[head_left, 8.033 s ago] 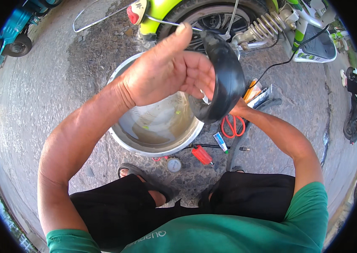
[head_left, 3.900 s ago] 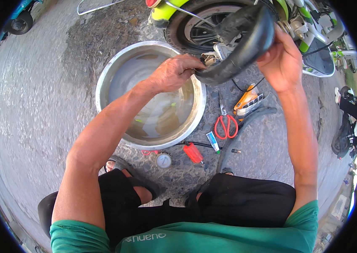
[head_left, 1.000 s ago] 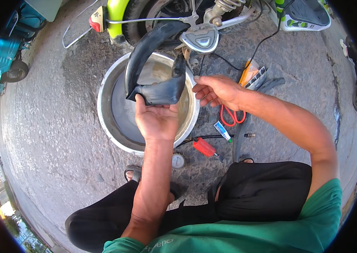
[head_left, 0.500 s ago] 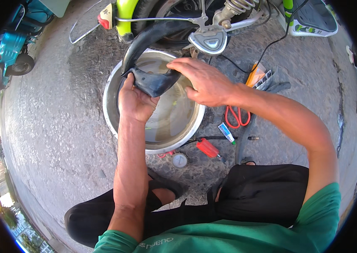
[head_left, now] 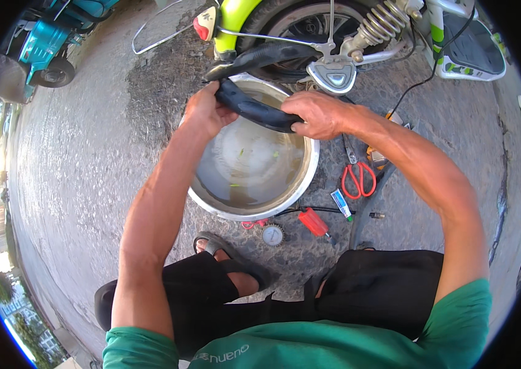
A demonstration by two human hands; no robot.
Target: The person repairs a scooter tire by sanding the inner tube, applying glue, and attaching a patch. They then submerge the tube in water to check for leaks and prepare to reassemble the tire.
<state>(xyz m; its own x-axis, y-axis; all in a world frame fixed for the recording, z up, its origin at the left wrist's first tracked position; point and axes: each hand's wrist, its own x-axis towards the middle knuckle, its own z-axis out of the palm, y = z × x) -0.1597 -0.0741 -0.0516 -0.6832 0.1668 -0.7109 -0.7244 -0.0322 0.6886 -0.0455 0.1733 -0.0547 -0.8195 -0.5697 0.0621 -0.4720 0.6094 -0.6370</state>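
A black rubber inner tube (head_left: 254,112) is stretched between my hands above a metal basin (head_left: 252,215) of cloudy water. My left hand (head_left: 206,111) grips it at the basin's far left, where the tube bends back toward the wheel (head_left: 294,27). My right hand (head_left: 317,115) is closed round the tube's other end of this stretch, over the basin's far right rim. Another length of the tube runs from the bend along the tyre and passes behind the silver footrest (head_left: 332,75).
Right of the basin lie red-handled scissors (head_left: 359,179), a small glue tube (head_left: 340,204) and a red-handled tool (head_left: 314,222). A round gauge (head_left: 272,234) sits near my feet. The bike's coil spring (head_left: 383,27) and a black cable (head_left: 417,77) are beyond my right arm.
Both hands have shifted on the inner tube. My right hand, earlier with fingers extended over it, now wraps round it, and the stretch between my hands is straighter. The whole view has shifted somewhat.
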